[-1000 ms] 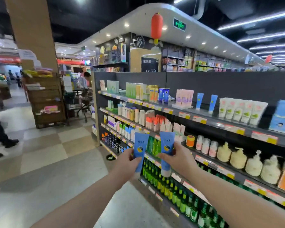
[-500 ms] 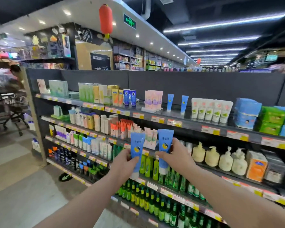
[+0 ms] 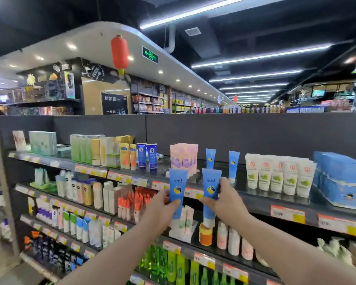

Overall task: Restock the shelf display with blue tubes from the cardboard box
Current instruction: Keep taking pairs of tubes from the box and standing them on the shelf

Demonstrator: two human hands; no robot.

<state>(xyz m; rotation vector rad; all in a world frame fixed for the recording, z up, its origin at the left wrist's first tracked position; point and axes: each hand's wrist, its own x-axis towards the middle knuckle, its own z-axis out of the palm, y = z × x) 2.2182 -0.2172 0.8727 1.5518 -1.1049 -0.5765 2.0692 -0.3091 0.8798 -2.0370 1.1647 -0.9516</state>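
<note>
Head view:
- We see the left grip [image 3: 162, 204] curled round the lower half of one blue tube [image 3: 178, 182], thumb on its front, holding it upright with the flat crimped end up.
- The right grip [image 3: 222, 200] pinches a second blue tube [image 3: 211, 182] at its middle. This one is also upright, and its white cap points down.
- Both held tubes are raised in front of the edge of the top shelf [image 3: 255, 197], side by side and apart from each other.
- On that top shelf two more blue tubes of the same kind stand on their caps: one [image 3: 210, 158] just behind the held pair, the other [image 3: 233, 163] a little to its right.
- A cluster of pink tubes [image 3: 184, 157] stands to their left, with two dark blue tubes [image 3: 146, 154] further left.
- To their right stands a row of white tubes with green prints [image 3: 275, 171], followed by stacked blue boxes [image 3: 341, 177].
- On the shelf below, an orange jar [image 3: 206, 235] sits under the right-hand tube's cap.
- A red lantern [image 3: 119, 51] hangs from the ceiling above the aisle.
</note>
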